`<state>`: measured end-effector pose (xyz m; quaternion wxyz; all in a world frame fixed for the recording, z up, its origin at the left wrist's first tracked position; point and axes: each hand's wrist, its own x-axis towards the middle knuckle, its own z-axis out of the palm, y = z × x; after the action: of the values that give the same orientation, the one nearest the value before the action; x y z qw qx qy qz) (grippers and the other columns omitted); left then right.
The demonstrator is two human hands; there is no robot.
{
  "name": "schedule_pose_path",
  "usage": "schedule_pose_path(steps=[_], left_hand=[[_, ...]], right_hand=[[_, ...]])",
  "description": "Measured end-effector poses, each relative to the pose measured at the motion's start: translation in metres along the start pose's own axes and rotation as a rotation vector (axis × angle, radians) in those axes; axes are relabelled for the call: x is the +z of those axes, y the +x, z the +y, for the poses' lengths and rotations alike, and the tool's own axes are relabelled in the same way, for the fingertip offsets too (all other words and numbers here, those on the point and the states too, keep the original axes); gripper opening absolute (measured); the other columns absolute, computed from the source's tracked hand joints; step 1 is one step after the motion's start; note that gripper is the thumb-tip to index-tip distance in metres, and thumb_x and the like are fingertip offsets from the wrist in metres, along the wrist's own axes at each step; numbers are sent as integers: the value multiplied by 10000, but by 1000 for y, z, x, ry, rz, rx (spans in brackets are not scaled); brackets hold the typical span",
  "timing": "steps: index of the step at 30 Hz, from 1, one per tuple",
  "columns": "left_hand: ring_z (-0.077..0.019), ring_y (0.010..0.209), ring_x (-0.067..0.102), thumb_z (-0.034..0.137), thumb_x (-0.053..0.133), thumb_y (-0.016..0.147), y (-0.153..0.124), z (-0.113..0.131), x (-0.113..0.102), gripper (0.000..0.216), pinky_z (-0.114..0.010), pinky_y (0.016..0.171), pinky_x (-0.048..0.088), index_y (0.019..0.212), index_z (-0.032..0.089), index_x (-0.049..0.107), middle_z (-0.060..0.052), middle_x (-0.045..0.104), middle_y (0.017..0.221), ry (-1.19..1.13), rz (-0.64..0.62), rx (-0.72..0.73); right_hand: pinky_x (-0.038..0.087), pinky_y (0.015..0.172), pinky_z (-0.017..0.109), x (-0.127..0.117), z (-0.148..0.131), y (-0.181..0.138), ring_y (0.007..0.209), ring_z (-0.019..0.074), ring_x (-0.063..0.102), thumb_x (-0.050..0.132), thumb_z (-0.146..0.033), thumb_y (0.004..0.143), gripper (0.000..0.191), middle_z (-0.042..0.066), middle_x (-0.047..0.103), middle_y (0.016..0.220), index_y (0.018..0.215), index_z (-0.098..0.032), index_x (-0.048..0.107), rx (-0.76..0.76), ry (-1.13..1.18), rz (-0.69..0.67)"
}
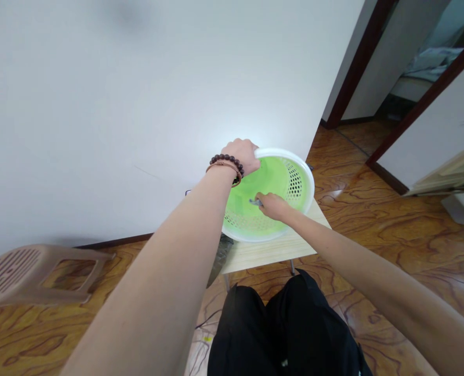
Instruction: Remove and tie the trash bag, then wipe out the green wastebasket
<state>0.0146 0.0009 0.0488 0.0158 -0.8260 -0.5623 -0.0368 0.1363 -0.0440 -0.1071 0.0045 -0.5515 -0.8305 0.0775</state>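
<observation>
A laundry basket (pixel 311 180), green inside with a white rim and perforated sides, stands tilted towards me on a small light-wood table (pixel 271 251). My left hand (pixel 246 155), with beads and a cord at its wrist, is closed over the basket's far left rim. Inside the basket opening is my right hand (pixel 271 206), its fingers closed around a small pale grey item (pixel 255 202). Most of that item is hidden by the fingers, so its kind is unclear.
A white wall (pixel 138 104) rises right behind the table. On the wood floor at left lies a beige plastic stool (pixel 16 271) on its side. A dark plastic bag (pixel 223 249) sits by the table's left edge. A doorway with dark red trim (pixel 357 62) opens at right.
</observation>
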Motion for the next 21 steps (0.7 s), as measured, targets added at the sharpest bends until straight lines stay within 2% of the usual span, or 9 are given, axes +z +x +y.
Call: schedule_pose_path(steps=[3, 6, 9, 12, 16, 19, 21], left_hand=[[-198, 749, 584, 278, 492, 658, 0, 0, 0, 369, -300, 673, 448, 978, 255, 674, -55, 625, 810, 7, 6, 7], [-192, 728, 581, 277, 488, 658, 1, -2, 1, 356, -299, 664, 445, 963, 258, 672, -52, 623, 800, 7, 5, 10], [-190, 735, 580, 284, 497, 658, 2, -3, 3, 356, -287, 665, 440, 971, 254, 664, -50, 626, 815, -1, 0, 4], [-204, 767, 583, 292, 503, 656, 4, -4, 4, 371, -282, 682, 438, 990, 250, 660, -55, 634, 829, 0, -9, -11], [-213, 781, 586, 301, 502, 654, 5, -6, 4, 403, -284, 696, 439, 1025, 265, 655, -54, 641, 824, 10, -16, -12], [-211, 747, 589, 302, 495, 659, 5, -7, 3, 407, -291, 671, 442, 1032, 280, 655, -53, 637, 802, 15, -4, -1], [-209, 724, 590, 298, 489, 664, 5, -8, 3, 399, -297, 657, 442, 1025, 286, 657, -52, 633, 788, 16, -1, 16]], right_hand=[[451, 756, 327, 23, -1, 15, 928, 256, 616, 369, -147, 874, 363, 158, 645, 1004, 1208, -136, 511, 144, 59, -40], [437, 836, 326, 50, -19, 21, 996, 244, 599, 377, -184, 880, 352, 134, 638, 1079, 1184, -165, 554, 157, 181, -88], [423, 896, 327, 65, -41, 18, 1028, 221, 590, 334, -239, 908, 383, 90, 614, 1169, 1238, -197, 524, 118, 318, -8], [414, 944, 341, 69, -55, 0, 1077, 216, 568, 321, -258, 915, 406, 71, 552, 1270, 1275, -189, 495, 28, 402, 96], [340, 1042, 339, 65, -55, -51, 1249, 178, 422, 316, -207, 913, 433, 75, 456, 1364, 1323, -154, 444, -170, 467, 189], [302, 1074, 329, 56, -44, -91, 1283, 153, 374, 308, -156, 907, 434, 92, 444, 1371, 1315, -129, 452, -361, 470, 160], [316, 1066, 314, 48, -35, -102, 1262, 150, 405, 312, -138, 903, 422, 95, 474, 1347, 1290, -129, 479, -434, 453, 121]])
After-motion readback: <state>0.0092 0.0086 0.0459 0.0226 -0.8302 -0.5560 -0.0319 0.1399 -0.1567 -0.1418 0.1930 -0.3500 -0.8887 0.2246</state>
